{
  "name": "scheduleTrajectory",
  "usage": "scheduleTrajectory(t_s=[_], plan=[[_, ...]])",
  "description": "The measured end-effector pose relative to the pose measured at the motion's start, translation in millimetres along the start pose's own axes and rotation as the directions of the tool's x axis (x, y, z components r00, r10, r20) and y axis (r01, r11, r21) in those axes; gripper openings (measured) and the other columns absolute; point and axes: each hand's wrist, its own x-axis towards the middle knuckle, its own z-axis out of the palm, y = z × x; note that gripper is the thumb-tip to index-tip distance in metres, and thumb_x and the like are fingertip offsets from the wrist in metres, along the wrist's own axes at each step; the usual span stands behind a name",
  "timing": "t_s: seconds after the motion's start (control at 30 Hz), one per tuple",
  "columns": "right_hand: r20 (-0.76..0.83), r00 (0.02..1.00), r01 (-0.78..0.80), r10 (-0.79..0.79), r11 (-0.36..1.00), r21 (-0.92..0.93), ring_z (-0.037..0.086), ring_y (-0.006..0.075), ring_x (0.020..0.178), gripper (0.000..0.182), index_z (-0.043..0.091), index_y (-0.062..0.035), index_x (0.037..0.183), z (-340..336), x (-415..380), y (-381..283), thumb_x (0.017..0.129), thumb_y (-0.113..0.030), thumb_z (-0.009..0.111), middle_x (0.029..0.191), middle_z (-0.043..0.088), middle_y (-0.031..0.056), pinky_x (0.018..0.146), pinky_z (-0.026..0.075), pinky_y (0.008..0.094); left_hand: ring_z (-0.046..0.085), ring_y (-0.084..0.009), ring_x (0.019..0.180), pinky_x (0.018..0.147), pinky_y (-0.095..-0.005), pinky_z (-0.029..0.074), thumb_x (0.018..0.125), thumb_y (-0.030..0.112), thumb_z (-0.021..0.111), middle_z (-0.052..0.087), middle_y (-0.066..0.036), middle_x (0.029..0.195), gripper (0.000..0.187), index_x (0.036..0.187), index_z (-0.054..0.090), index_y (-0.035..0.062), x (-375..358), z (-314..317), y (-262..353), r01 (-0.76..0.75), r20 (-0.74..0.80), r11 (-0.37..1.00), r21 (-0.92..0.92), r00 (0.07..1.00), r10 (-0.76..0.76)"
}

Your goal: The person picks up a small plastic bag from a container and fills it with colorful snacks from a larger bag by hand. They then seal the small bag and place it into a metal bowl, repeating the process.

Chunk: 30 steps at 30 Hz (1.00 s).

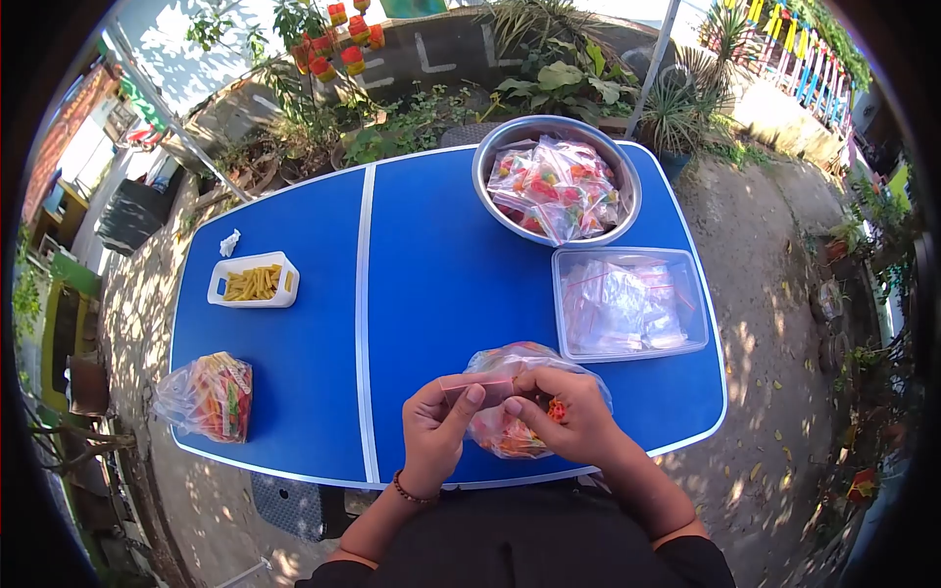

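My left hand (438, 423) pinches a small clear zip bag (487, 393) with a pinkish edge, thumb on its near face. At the bag's other end, the fingertips of my right hand (570, 414) close on its edge. A small orange-red piece (557, 409) shows against my right palm. Below both hands, partly hidden by them, sits a large clear plastic bag (510, 443) of colourful pieces. Just beyond my right hand stands a clear plastic container (702, 338) of flat, clear zip bags (627, 304).
A steel basin (633, 211) of filled packets (559, 186) stands at the back right of the blue table (451, 265). On the left are a white basket (284, 297) of yellow pieces (253, 283), a crumpled tissue (229, 243) and a plastic bag (216, 397) of colourful packets.
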Motion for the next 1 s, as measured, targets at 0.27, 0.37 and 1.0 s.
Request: scheduleTrajectory(t_s=[0.27, 0.37, 1.0], plan=[[-0.077, 0.992, -0.123, 0.1, 0.897, -0.424, 0.07, 0.0335, 0.084, 0.015, 0.071, -0.0009, 0.1, 2, -23, 33, 0.085, -0.003, 0.067, 0.092, 0.071, 0.0165, 0.07, 0.057, 0.039, 0.073, -0.0161, 0.088, 0.079, -0.0281, 0.06, 0.095, 0.01, 0.071, 0.075, -0.015, 0.097, 0.021, 0.107, 0.069, -0.0079, -5, 1, -5, 0.106, -0.053, 0.993, 0.054, 0.993, -0.103], [-0.03, 0.996, -0.086, 0.084, 0.8, -0.594, 0.066, 0.0326, 0.092, 0.019, 0.071, -0.0032, 0.094, 24, -31, 50, 0.076, -0.007, 0.07, 0.089, 0.068, 0.0136, 0.074, 0.056, 0.0424, 0.072, -0.0121, 0.082, 0.073, -0.0239, 0.058, 0.09, 0.011, 0.077, 0.075, -0.012, 0.091, 0.023, 0.103, 0.07, -0.0069, -4, -6, -18, 0.12, -0.066, 0.988, 0.101, 0.991, -0.113], [-0.208, 0.976, 0.047, -0.058, 0.997, -0.061, 0.06, 0.0151, 0.078, 0.014, 0.075, -0.0054, 0.093, -2, -28, 30, 0.079, -0.005, 0.08, 0.092, 0.071, 0.0079, 0.07, 0.047, 0.0289, 0.07, -0.0071, 0.074, 0.064, -0.0216, 0.054, 0.083, 0.015, 0.084, 0.077, -0.007, 0.085, 0.025, 0.1, 0.075, 0.0007, 2, 6, -16, -0.032, 0.142, 0.807, 0.589, 0.988, -0.064]])
